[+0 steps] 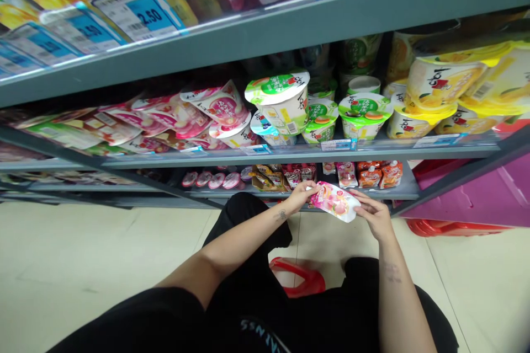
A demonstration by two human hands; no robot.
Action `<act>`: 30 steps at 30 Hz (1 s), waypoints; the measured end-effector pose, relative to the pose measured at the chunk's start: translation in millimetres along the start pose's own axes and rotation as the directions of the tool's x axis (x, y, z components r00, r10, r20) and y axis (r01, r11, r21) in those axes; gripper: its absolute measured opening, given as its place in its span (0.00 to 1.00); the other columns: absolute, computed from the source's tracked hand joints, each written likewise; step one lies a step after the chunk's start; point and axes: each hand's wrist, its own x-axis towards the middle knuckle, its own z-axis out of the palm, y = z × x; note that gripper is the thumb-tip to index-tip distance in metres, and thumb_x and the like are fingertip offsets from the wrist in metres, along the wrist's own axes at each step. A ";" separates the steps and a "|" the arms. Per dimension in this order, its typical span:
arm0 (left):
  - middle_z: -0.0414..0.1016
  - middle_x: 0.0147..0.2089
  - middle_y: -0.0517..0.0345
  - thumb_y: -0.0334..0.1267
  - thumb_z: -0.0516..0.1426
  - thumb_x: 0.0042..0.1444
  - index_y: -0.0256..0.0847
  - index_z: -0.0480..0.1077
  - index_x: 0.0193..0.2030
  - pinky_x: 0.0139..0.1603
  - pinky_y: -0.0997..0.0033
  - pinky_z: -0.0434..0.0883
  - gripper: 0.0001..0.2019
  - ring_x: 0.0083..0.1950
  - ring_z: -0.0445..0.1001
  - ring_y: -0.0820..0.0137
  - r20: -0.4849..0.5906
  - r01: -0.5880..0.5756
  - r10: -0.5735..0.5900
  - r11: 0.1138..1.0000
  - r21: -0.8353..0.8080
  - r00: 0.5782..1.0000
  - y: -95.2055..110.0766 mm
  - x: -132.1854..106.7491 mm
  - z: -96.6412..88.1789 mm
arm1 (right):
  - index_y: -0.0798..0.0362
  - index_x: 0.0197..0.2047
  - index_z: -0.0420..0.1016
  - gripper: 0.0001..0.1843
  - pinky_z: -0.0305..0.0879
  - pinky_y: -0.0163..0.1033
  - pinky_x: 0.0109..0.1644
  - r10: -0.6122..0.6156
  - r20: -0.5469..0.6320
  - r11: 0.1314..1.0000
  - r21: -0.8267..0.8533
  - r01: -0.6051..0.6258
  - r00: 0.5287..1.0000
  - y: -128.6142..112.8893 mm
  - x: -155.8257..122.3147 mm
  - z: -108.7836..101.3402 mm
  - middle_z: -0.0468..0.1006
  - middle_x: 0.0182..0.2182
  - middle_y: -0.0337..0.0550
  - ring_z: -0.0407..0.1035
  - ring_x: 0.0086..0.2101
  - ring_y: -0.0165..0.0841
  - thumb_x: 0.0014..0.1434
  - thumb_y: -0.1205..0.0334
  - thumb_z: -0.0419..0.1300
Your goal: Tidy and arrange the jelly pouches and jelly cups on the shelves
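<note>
Both my hands hold a small pink and white snack pouch (335, 202) with peach pictures, low in front of the bottom shelf. My left hand (301, 194) pinches its left end with closed fingers. My right hand (375, 215) grips its right end, fingers curled around the edge. Just behind the pouch, similar pouches in pink and orange (364, 174) stand in a row on the bottom shelf (409, 190). My knees in black trousers show below.
The middle shelf (290, 153) carries green-lidded cups (281, 100), yellow-lidded cups (439, 85) and pink packs (174, 118). Price tags (144, 11) line the top shelf edge. A red bag (302, 281) lies on the pale tiled floor. A magenta crate (488, 193) stands at right.
</note>
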 end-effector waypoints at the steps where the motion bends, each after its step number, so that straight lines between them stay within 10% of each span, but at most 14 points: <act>1: 0.65 0.23 0.66 0.60 0.71 0.36 0.38 0.63 0.30 0.20 0.81 0.56 0.31 0.20 0.60 0.82 0.000 0.009 -0.009 1.000 -0.013 1.000 0.1 -1.0 0.7 | 0.44 0.45 0.84 0.16 0.74 0.42 0.46 -0.005 0.011 1.000 0.023 0.005 1.000 -0.6 -3.5 -1.5 0.76 0.55 0.47 0.73 0.51 0.42 0.50 0.58 0.73; 7: 0.67 0.25 0.66 0.54 0.74 0.34 0.37 0.64 0.30 0.23 0.83 0.59 0.29 0.23 0.63 0.83 -0.019 0.012 -0.013 0.998 -0.069 1.000 -3.3 -6.3 6.0 | 0.46 0.36 0.84 0.05 0.73 0.35 0.42 -0.012 -0.087 0.997 0.070 0.018 0.996 6.0 -14.3 -7.5 0.77 0.52 0.46 0.72 0.50 0.37 0.55 0.58 0.70; 14: 0.71 0.29 0.62 0.55 0.74 0.31 0.38 0.63 0.32 0.28 0.77 0.68 0.32 0.25 0.70 0.78 0.082 0.202 -0.191 0.965 -0.169 0.978 -11.7 -14.7 20.8 | 0.41 0.57 0.76 0.23 0.70 0.35 0.54 0.018 0.077 0.930 0.364 -0.045 0.997 -2.6 -17.1 0.1 0.66 0.65 0.44 0.66 0.58 0.35 0.57 0.58 0.69; 22: 0.69 0.26 0.66 0.56 0.75 0.28 0.38 0.63 0.31 0.27 0.78 0.66 0.33 0.24 0.67 0.79 0.016 0.199 -0.199 0.968 -0.151 0.980 -15.7 -18.3 27.7 | 0.42 0.43 0.74 0.14 0.68 0.27 0.31 0.085 0.082 0.938 0.330 -0.107 0.993 -3.0 -11.6 6.0 0.79 0.47 0.37 0.73 0.35 0.27 0.55 0.60 0.71; 30: 0.67 0.23 0.66 0.59 0.73 0.28 0.39 0.64 0.29 0.22 0.79 0.59 0.32 0.21 0.62 0.80 -0.124 0.084 -0.095 0.992 -0.090 0.988 -11.1 -7.3 27.5 | 0.45 0.53 0.77 0.26 0.71 0.33 0.35 0.235 -0.027 0.883 0.424 -0.202 0.972 8.8 -1.4 7.1 0.80 0.43 0.40 0.73 0.36 0.32 0.53 0.44 0.70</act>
